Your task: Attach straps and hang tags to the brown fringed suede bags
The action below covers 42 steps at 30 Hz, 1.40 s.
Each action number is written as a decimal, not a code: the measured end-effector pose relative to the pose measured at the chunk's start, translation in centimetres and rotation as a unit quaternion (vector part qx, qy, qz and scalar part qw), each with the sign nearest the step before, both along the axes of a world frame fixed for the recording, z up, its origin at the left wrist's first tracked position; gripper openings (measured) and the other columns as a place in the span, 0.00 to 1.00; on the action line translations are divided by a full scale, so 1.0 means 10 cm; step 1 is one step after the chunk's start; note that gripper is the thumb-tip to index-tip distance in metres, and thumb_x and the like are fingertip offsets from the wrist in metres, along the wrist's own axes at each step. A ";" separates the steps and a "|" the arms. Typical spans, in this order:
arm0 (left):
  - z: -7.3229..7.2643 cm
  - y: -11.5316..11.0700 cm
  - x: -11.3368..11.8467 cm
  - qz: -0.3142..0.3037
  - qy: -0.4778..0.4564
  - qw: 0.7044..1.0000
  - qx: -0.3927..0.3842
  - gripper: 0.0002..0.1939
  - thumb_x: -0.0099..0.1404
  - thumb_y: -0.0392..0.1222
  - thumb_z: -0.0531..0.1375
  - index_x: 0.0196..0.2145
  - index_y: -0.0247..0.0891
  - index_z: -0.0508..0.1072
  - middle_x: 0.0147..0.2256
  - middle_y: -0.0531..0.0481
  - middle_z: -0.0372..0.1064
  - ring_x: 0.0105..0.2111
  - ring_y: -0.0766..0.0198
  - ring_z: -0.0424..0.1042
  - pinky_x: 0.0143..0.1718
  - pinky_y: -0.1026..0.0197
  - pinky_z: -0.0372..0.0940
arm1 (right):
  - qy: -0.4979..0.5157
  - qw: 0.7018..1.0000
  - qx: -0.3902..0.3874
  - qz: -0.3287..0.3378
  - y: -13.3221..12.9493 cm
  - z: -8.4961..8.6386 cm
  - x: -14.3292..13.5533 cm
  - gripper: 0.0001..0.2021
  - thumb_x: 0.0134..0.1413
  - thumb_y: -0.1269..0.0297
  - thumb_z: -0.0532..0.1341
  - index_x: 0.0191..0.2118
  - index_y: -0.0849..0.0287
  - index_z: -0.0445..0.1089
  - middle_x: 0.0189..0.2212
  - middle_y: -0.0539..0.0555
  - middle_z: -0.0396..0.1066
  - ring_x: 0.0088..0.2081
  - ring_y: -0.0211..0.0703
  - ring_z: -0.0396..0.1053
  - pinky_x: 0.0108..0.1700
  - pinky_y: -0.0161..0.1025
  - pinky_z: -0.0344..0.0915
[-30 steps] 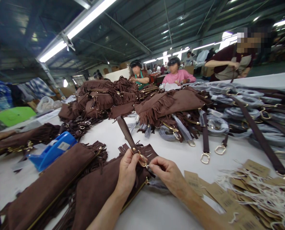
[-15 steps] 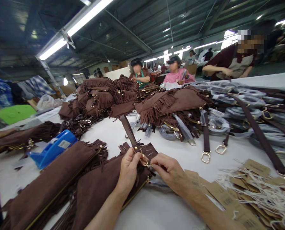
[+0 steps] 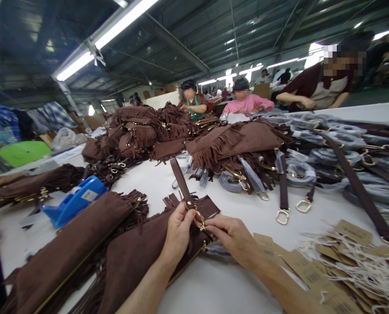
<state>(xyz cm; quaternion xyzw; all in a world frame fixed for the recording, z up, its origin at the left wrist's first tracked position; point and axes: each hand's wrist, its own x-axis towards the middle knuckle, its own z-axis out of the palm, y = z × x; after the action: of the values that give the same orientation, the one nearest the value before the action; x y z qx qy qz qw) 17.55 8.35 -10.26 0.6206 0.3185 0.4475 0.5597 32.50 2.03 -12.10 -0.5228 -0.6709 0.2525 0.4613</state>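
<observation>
My left hand point(image 3: 179, 226) pinches the lower end of a short dark brown strap point(image 3: 181, 181), close to its gold clasp point(image 3: 199, 220). The strap stands up from my fingers and leans left. Just right of the clasp, my right hand point(image 3: 229, 231) is closed, its fingertips pressed together at the clasp's end; what they pinch is too small to make out. Beneath my hands lies a brown fringed bag point(image 3: 134, 253) with a gold zipper. A second brown bag point(image 3: 73, 240) lies to its left.
A blue tape dispenser point(image 3: 78, 200) sits at left. Brown fringed bags point(image 3: 135, 131) are heaped at the back. Plastic-wrapped straps point(image 3: 299, 170) cover the right side. Tan tags point(image 3: 354, 231) with white strings lie at right front. Several people are beyond the table, one in pink point(image 3: 248, 104).
The strap's upper end has swung slightly and my right fingertips have shifted a little at the clasp. Across the table, the person in pink has lowered their hands.
</observation>
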 end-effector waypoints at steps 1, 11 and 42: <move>0.00 0.00 0.00 0.002 0.004 1.000 -0.001 0.09 0.62 0.45 0.59 0.30 0.36 0.68 0.25 0.54 0.70 0.24 0.67 0.66 0.29 0.66 0.63 | 0.007 1.000 -0.016 0.005 -0.01 0.02 -0.01 0.12 0.60 0.64 0.55 0.32 0.55 0.76 0.25 0.50 0.71 0.29 0.40 0.67 0.34 0.35 0.59; -0.08 0.02 0.02 0.020 0.066 0.997 0.034 0.08 0.61 0.43 0.57 0.28 0.37 0.68 0.24 0.55 0.65 0.26 0.67 0.64 0.29 0.66 0.60 | 0.130 0.977 -0.168 -0.021 -0.02 0.03 -0.16 0.18 0.53 0.50 0.53 0.23 0.58 0.68 0.19 0.47 0.60 0.25 0.39 0.56 0.29 0.37 0.52; 0.15 0.03 -0.22 -0.044 0.218 0.959 0.174 0.06 0.64 0.34 0.50 0.29 0.39 0.64 0.26 0.54 0.62 0.26 0.64 0.62 0.28 0.64 0.57 | 0.044 0.986 -0.161 -0.012 -0.01 0.06 0.08 0.08 0.46 0.66 0.61 0.35 0.58 0.74 0.21 0.46 0.67 0.25 0.38 0.62 0.28 0.34 0.54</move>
<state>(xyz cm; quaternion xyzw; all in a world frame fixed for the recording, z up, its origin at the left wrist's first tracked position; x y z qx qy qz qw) 15.38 8.64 -8.78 0.8043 0.3222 0.3247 0.3794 33.26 1.98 -11.48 -0.5867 -0.5940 0.3745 0.4033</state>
